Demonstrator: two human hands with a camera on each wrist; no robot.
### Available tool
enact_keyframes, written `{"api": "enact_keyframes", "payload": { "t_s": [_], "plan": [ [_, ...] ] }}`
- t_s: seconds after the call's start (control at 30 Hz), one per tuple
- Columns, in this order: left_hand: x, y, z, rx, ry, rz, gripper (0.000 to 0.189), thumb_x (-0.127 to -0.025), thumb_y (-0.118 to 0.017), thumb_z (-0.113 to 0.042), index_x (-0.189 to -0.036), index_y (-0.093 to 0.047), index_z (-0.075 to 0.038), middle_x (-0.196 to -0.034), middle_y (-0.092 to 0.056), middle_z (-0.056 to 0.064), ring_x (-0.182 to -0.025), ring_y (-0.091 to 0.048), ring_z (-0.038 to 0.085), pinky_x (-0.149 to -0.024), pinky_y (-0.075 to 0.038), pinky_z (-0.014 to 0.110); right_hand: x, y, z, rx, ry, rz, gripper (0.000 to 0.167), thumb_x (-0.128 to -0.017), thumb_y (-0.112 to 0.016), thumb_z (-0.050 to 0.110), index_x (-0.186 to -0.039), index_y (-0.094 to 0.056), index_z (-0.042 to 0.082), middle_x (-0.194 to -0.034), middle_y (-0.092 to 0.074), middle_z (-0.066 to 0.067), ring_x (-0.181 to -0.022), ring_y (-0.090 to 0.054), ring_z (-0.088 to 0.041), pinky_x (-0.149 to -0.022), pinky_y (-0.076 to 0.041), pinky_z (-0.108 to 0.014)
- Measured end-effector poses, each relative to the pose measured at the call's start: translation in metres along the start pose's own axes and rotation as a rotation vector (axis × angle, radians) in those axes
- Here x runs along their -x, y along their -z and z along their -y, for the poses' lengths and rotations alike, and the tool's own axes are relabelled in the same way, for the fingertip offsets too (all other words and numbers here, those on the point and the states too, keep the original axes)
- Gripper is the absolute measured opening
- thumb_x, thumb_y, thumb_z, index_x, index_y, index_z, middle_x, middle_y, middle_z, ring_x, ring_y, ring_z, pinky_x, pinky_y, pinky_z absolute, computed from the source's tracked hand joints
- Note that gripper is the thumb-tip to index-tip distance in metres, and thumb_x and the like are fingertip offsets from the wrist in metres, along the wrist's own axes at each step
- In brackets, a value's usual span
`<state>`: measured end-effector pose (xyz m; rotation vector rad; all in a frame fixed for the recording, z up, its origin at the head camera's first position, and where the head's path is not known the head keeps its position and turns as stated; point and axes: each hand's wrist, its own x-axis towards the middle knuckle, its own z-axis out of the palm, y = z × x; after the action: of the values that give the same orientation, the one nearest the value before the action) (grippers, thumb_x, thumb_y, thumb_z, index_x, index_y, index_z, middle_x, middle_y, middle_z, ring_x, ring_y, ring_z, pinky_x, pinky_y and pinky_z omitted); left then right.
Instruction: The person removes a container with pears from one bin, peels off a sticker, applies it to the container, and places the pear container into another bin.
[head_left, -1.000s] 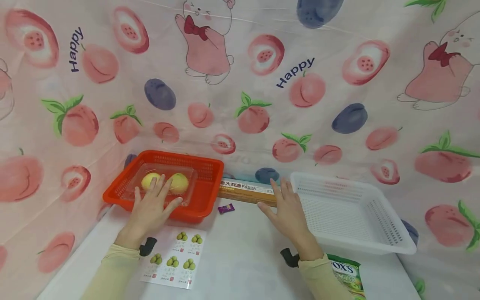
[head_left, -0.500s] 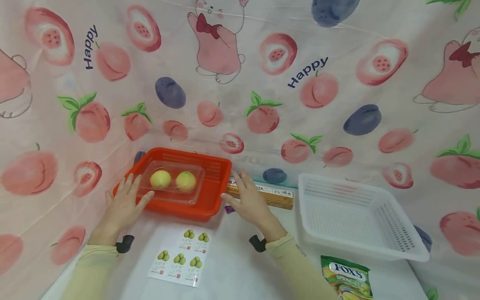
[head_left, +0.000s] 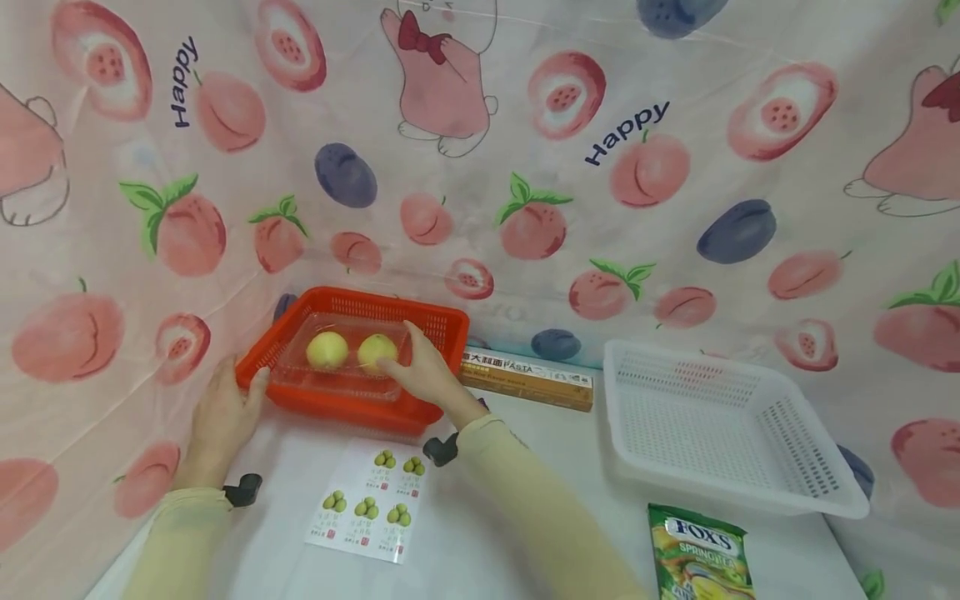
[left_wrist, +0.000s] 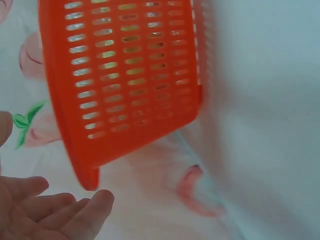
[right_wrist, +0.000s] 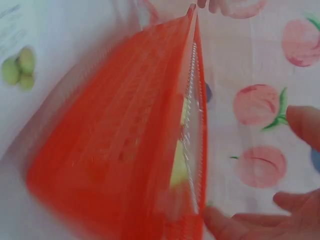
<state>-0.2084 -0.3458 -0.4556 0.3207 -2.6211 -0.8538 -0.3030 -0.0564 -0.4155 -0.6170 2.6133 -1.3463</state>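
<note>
A red plastic basket [head_left: 360,412] stands at the back left. In it lies a clear plastic box [head_left: 300,379] with two round yellow-green fruits [head_left: 327,350] inside. My left hand [head_left: 225,421] is beside the basket's left front corner; the left wrist view shows its relaxed fingers [left_wrist: 95,212] just past the rim, not wrapped round it. Over the basket's right half reaches my right hand [head_left: 435,371], thumb and fingers spread near the box's right end. The right wrist view also has those fingers [right_wrist: 240,227] apart, with one fingertip at the rim.
A white plastic basket [head_left: 622,433] stands on the right. Between the baskets, a pasta box [head_left: 525,383] lies along the back wall, with a small purple wrapper [head_left: 482,404] near it. A sticker sheet [head_left: 367,508] lies in front, and a green Fox's bag [head_left: 701,550] at front right.
Both hands have moved left. The right hand has gone from beside the white basket to over the red one; the left has dropped from above the red basket to its left corner.
</note>
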Motion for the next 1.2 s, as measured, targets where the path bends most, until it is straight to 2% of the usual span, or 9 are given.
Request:
{"api": "enact_keyframes", "payload": {
  "t_s": [0.2,0.33,0.4,0.5,0.63,0.73,0.87,1.0,1.2],
  "plan": [
    [-0.009,-0.008,0.012,0.050,0.048,0.002,0.077,-0.103,-0.037,-0.045,-0.149,-0.012,0.013,-0.141,-0.029,0.040,-0.124,-0.033,0.056,-0.103,-0.023,0.069,-0.026,-0.014,0.002,-0.178,-0.201,-0.003,0.091,-0.087,-0.071,0.045,-0.156,-0.020,0.015,-0.155,-0.031,-0.010,-0.138,-0.033,-0.028,-0.108,-0.034,-0.049],
    [-0.014,-0.012,0.017,0.145,0.098,0.011,0.081,-0.103,-0.035,-0.046,-0.149,-0.003,0.012,-0.147,-0.018,0.041,-0.132,-0.022,0.057,-0.107,-0.016,0.067,-0.040,-0.023,0.001,-0.270,-0.332,0.003,0.096,-0.089,-0.069,0.042,-0.157,-0.010,0.010,-0.158,-0.023,-0.012,-0.141,-0.026,-0.029,-0.110,-0.030,-0.048],
    [-0.016,-0.013,0.018,0.220,0.129,0.027,0.083,-0.103,-0.034,-0.046,-0.149,0.003,0.012,-0.148,-0.013,0.041,-0.135,-0.018,0.056,-0.108,-0.014,0.065,-0.044,-0.027,0.000,-0.337,-0.392,0.017,0.098,-0.091,-0.067,0.040,-0.157,-0.003,0.008,-0.160,-0.016,-0.013,-0.143,-0.022,-0.030,-0.111,-0.027,-0.048],
    [-0.019,-0.015,0.015,0.391,0.208,0.111,0.088,-0.102,-0.033,-0.050,-0.149,0.014,0.008,-0.152,0.001,0.039,-0.139,-0.006,0.052,-0.110,-0.008,0.062,-0.046,-0.031,-0.002,-0.447,-0.477,0.003,0.098,-0.092,-0.065,0.038,-0.156,0.001,0.004,-0.161,-0.010,-0.014,-0.143,-0.020,-0.033,-0.112,-0.025,-0.049],
    [-0.023,-0.017,0.012,0.607,0.341,0.198,0.093,-0.100,-0.033,-0.056,-0.148,0.024,0.001,-0.155,0.016,0.030,-0.142,0.003,0.045,-0.112,-0.006,0.059,-0.048,-0.036,-0.007,-0.549,-0.555,-0.044,0.094,-0.091,-0.066,0.036,-0.155,-0.007,0.002,-0.159,-0.012,-0.014,-0.141,-0.023,-0.035,-0.112,-0.025,-0.051],
    [-0.026,-0.018,0.014,0.773,0.402,0.224,0.091,-0.100,-0.035,-0.055,-0.150,0.024,-0.006,-0.158,0.012,0.024,-0.142,-0.010,0.040,-0.111,-0.019,0.055,-0.049,-0.041,-0.008,-0.585,-0.562,-0.048,0.088,-0.091,-0.067,0.035,-0.153,-0.017,0.000,-0.156,-0.019,-0.015,-0.139,-0.026,-0.037,-0.111,-0.026,-0.052],
    [-0.026,-0.021,0.017,0.931,0.435,0.223,0.079,-0.103,-0.039,-0.047,-0.154,0.009,-0.009,-0.153,-0.016,0.020,-0.122,-0.045,0.028,-0.101,-0.042,0.045,-0.047,-0.045,-0.012,-0.597,-0.565,-0.024,0.075,-0.092,-0.066,0.034,-0.148,-0.030,-0.001,-0.147,-0.035,-0.016,-0.133,-0.035,-0.037,-0.109,-0.030,-0.051],
    [-0.026,-0.026,0.018,0.950,0.449,0.201,0.069,-0.104,-0.040,-0.038,-0.153,-0.004,-0.005,-0.139,-0.033,0.015,-0.097,-0.057,0.016,-0.094,-0.049,0.041,-0.045,-0.047,-0.018,-0.576,-0.595,-0.039,0.059,-0.093,-0.067,0.031,-0.137,-0.044,-0.001,-0.127,-0.049,-0.014,-0.116,-0.048,-0.033,-0.102,-0.040,-0.047],
    [-0.025,-0.025,0.021,0.985,0.445,0.195,0.066,-0.105,-0.036,-0.034,-0.153,-0.002,-0.003,-0.142,-0.031,0.017,-0.092,-0.060,0.011,-0.095,-0.047,0.043,-0.045,-0.050,-0.021,-0.595,-0.585,-0.036,0.056,-0.092,-0.069,0.029,-0.133,-0.045,-0.001,-0.113,-0.050,-0.012,-0.101,-0.050,-0.030,-0.095,-0.046,-0.045]
  ]
}}
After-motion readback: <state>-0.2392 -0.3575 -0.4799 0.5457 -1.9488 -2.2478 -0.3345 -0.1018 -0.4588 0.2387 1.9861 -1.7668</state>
